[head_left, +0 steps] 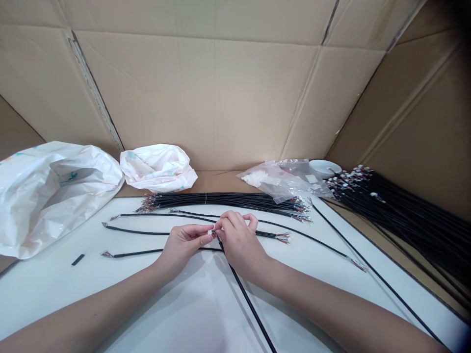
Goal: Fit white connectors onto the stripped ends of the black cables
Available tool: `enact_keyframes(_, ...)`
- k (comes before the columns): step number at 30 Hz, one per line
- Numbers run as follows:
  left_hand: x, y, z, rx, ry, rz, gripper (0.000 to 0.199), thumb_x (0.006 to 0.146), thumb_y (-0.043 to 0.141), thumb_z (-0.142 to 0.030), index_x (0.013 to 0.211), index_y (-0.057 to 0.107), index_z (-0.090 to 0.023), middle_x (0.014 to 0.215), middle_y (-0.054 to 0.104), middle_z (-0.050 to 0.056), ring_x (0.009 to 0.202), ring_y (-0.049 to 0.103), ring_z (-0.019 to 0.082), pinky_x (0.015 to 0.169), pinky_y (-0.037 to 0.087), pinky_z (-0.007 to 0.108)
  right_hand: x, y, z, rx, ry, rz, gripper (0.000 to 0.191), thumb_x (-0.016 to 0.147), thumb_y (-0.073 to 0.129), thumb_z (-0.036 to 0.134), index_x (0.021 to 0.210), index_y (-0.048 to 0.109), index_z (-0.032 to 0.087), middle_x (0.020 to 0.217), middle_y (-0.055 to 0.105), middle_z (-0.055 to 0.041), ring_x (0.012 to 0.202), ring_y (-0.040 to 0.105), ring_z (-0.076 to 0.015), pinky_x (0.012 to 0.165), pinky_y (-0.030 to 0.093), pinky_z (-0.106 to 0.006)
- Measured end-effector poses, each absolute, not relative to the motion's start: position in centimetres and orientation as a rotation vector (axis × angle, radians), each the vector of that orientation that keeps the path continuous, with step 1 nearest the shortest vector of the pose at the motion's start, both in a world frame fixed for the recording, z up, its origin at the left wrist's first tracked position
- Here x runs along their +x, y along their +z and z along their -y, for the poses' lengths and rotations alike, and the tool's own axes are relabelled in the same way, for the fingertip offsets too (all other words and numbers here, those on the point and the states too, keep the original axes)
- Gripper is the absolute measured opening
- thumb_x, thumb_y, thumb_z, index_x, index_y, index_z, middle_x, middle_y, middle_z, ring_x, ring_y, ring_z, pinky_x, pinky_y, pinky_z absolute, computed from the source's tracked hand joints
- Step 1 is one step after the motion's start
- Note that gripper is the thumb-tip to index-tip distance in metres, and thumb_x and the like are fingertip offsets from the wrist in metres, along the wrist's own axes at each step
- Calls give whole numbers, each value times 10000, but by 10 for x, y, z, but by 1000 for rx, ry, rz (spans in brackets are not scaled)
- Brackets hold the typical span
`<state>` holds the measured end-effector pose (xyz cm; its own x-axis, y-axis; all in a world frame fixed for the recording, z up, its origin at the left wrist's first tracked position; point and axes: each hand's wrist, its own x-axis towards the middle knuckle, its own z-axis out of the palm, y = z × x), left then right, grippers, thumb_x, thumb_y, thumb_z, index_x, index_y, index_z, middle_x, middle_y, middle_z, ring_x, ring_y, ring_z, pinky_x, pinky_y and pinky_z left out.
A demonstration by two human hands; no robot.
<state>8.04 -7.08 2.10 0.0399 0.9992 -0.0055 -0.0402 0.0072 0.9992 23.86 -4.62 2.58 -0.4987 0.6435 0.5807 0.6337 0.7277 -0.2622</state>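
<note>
White connector [212, 232] between both hands [182, 247] [239, 242]

Cable bundle [221, 200]: matt black plastic sheathing.
Bag, behind bundle [158, 168]: glossy white plastic.
Carton wall, beyond bundle [206, 98]: matt cardboard.
Counter, under bundle [47, 304]: smooth white.

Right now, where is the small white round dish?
In the head view, the white round dish sits back right, between a clear plastic bag and a large bundle of black wires.
</note>
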Motion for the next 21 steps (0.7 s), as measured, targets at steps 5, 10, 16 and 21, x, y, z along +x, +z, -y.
enact_keyframes(5,80,20,69,1175,1218,-1179,237,642,720,-281,855,713,-178,894,701,49,833,627,171,745,491,233,240,33,47,-957,-16,2291,149,850,389,93,773,492,167,826,535,-17,839,444,-151,816,188,-368)
enact_keyframes(10,79,18,69,1232,1204,-1166,248,657,708,-275,877,708,-162,914,697,62,847,622,175,760,487,237,241,35,48,-943,-134,2316,126,831,424,95,767,510,163,814,530,-25,840,433,-155,826,189,-371)
enact_keyframes(16,79,18,70,1300,1182,-1149,225,692,682,-274,894,705,-178,924,696,39,859,620,165,772,482,223,240,31,48,-867,-414,2323,132,812,428,67,735,498,148,795,507,-36,821,417,-166,806,194,-385)
enact_keyframes(21,80,17,72,1288,1179,-1129,196,703,675,-278,876,710,-193,898,701,20,834,621,153,742,486,203,239,30,50,-867,-540,2338,145,799,401,47,739,490,145,777,482,-45,811,402,-181,783,199,-387)
